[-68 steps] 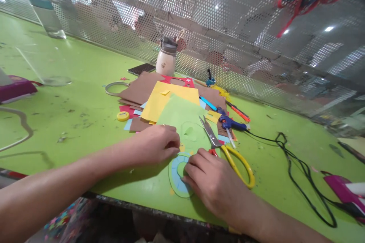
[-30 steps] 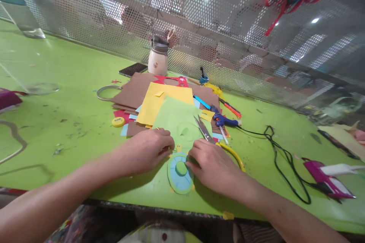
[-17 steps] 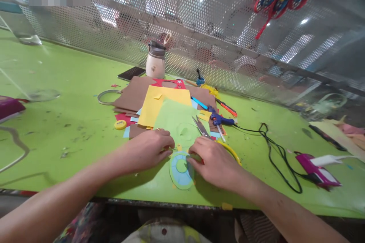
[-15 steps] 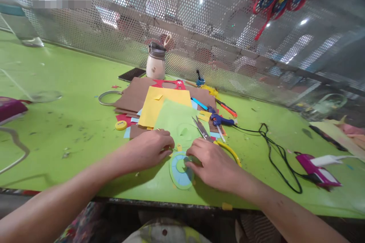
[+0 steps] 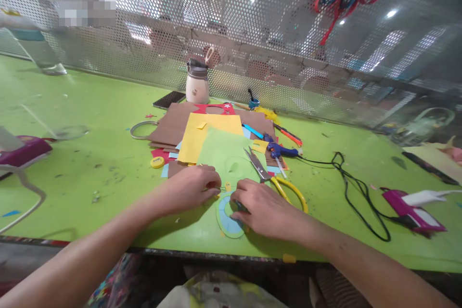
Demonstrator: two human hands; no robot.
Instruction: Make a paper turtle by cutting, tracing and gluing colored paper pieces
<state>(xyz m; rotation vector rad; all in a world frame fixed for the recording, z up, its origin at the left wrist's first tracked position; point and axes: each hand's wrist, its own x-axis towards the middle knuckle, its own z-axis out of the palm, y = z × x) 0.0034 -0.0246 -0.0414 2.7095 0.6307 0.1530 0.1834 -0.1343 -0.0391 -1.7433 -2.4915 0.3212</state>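
Observation:
An oval paper cut-out (image 5: pixel 227 228), light green with a blue ring, lies near the table's front edge with a small yellow paper piece (image 5: pixel 227 186) at its top. My right hand (image 5: pixel 262 207) is over its right side, fingers curled, thumb and fingertips at its green middle. My left hand (image 5: pixel 195 187) rests just left of the yellow piece. Its fingers are pressed together, a bit of yellow-orange showing at the tips; what they hold is mostly hidden. Scissors with yellow handles (image 5: pixel 277 185) lie partly open beyond my right hand. Under them is a light green sheet (image 5: pixel 216 147).
Behind are a yellow sheet (image 5: pixel 187 137), brown sheets (image 5: pixel 169 122), a blue glue gun (image 5: pixel 283 150) with a black cord, and a cutter (image 5: pixel 288 134). A white bottle (image 5: pixel 197 84), phone (image 5: pixel 169 99), tape ring (image 5: pixel 135 130), yellow disc (image 5: pixel 157 162) and purple power strip (image 5: pixel 411 209) also stand or lie about.
My right hand has shifted slightly left, its fingers further over the middle of the oval cut-out. My left hand stays almost still. The view has tilted a little.

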